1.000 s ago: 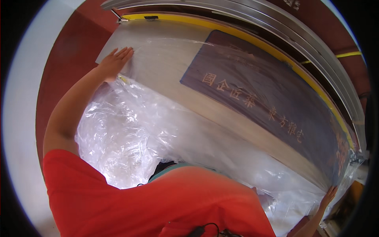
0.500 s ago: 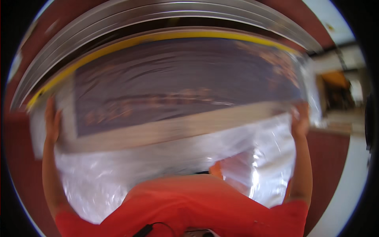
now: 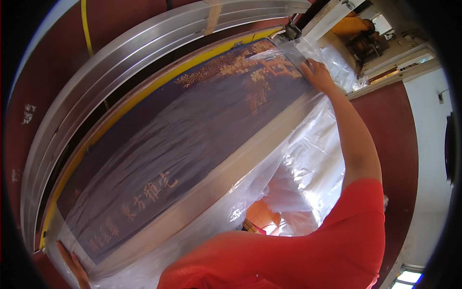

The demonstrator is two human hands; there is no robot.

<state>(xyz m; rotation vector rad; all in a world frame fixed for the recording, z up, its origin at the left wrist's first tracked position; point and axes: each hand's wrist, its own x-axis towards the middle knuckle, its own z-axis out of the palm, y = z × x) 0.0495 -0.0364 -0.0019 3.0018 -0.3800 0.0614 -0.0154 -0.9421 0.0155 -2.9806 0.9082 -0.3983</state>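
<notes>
A long framed panel (image 3: 192, 125) stretches diagonally before me, dark with gold blossoms and gold lettering, under clear plastic film (image 3: 313, 159). The film wraps over its pale near edge and hangs in shiny folds on my side. My left hand (image 3: 72, 264) rests at the panel's near left end, fingers stretched along the film-covered edge, partly cut off by the view's dark rim. At the far right end, my right hand (image 3: 318, 76) presses on the film by the corner, fingers apart. Its fingertips' hold on the film is unclear.
Behind the panel run a yellow strip (image 3: 130, 111) and curved silver metal rails (image 3: 72, 101) with brown tape (image 3: 212, 17). Dark red wall (image 3: 385, 130) stands to the right. Beyond an opening at the upper right is a cluttered area with an orange item (image 3: 353, 24).
My view has swung, so the panel now slants up to the right. My right hand appears higher and farther off, my left lower at the left end. The blur has cleared.
</notes>
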